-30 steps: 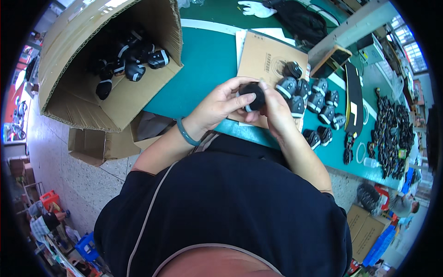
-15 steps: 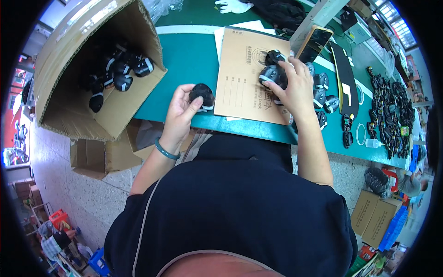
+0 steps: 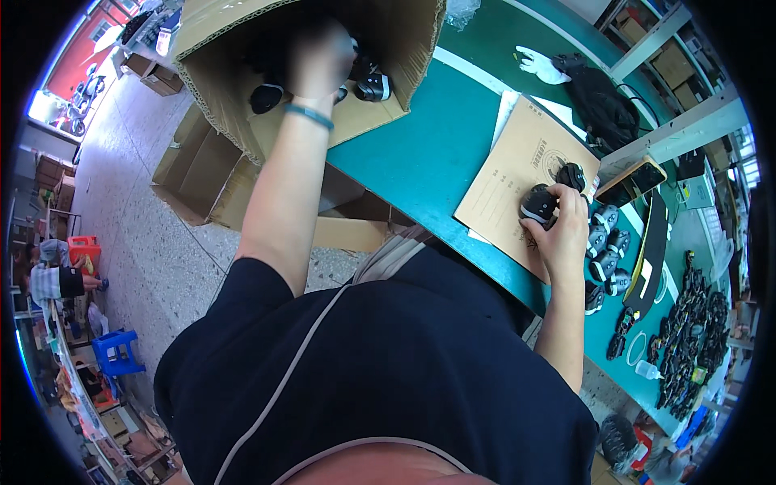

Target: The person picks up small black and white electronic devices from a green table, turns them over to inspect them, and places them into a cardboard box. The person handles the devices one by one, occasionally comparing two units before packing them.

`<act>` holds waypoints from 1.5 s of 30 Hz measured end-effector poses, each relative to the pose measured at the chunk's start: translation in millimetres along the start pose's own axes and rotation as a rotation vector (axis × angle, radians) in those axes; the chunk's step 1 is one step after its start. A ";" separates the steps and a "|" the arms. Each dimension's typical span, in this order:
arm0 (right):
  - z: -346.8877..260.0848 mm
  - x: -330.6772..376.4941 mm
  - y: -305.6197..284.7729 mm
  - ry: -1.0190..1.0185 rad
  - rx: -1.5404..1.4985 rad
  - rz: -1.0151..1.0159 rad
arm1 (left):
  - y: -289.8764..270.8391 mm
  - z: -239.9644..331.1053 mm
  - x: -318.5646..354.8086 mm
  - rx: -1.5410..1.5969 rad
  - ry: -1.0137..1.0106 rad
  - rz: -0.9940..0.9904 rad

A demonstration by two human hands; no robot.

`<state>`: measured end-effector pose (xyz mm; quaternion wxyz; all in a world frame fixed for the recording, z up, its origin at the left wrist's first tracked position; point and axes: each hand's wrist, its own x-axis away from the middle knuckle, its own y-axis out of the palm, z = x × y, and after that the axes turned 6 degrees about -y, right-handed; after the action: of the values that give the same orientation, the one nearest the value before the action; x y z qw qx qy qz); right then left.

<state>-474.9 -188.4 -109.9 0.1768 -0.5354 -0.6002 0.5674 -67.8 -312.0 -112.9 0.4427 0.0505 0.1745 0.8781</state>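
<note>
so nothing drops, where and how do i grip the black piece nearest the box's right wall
Probably pinch the black piece across its rounded body, reaching through the open front of the box: that side looks free; the right wall stands close.

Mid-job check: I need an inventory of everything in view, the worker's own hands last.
Large box: one, brown, upper left
Smaller boxes: several, brown, on the floor
Rounded parts: many, black and grey, in large box and on table
Table: one, green, centre to right
Booklet: one, brown, on table
Glove: one, white, table's far side
Cloth bundle: one, black, beside glove
Phone: one, dark-screened, right of booklet
Heaped small parts: uncountable, mostly black, far right
Bottle: one, clear, beside heap
Stool: one, blue, left floor
Bracelet: one, blue-green, left wrist
Left hand: one, bare, blurred inside large box; grip unclear
Right hand: one, bare, around a rounded part over booklet
</note>
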 end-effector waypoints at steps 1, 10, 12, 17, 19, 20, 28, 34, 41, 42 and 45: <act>0.6 0.4 0.0 0.018 -0.007 -0.004 | 3.0 2.4 -14.2 0.030 0.077 0.037; 8.3 3.6 -1.8 -0.005 -0.266 -0.134 | -21.4 6.9 -62.2 -0.282 0.427 0.364; 7.4 8.0 -2.3 0.030 -0.307 -0.153 | 2.7 8.8 -10.5 -0.364 0.522 0.164; -3.3 9.9 6.0 -0.085 -0.479 -0.057 | 67.1 -19.1 186.6 -0.666 0.338 -0.862; 7.4 9.8 -3.1 -0.147 -0.401 0.064 | 81.2 -46.4 212.9 -0.849 0.475 -0.905; 15.9 11.4 -10.3 0.031 -0.378 0.098 | 86.3 -50.8 218.7 -0.898 0.519 -0.906; 68.2 16.9 -17.4 0.252 0.211 0.076 | 87.6 -51.0 226.3 -0.878 0.519 -1.060; 53.6 -1.6 -25.3 0.432 -0.131 -0.037 | 79.8 -47.2 218.4 -0.317 -0.049 -0.900; 41.3 0.5 -27.0 0.403 -1.234 0.205 | 68.7 -26.4 207.9 0.031 -0.491 -0.844; 35.8 1.2 -26.8 0.442 -1.392 0.203 | 67.9 -24.4 207.0 0.068 -0.525 -0.844; 21.7 9.9 -17.2 0.529 -1.813 0.184 | 68.1 -16.7 205.6 0.133 -0.558 -0.879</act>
<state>-503.9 -187.0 -105.3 -0.2216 -0.6250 -0.7081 -0.2427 -247.6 -190.2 -118.1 0.7947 0.2324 0.1100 0.5498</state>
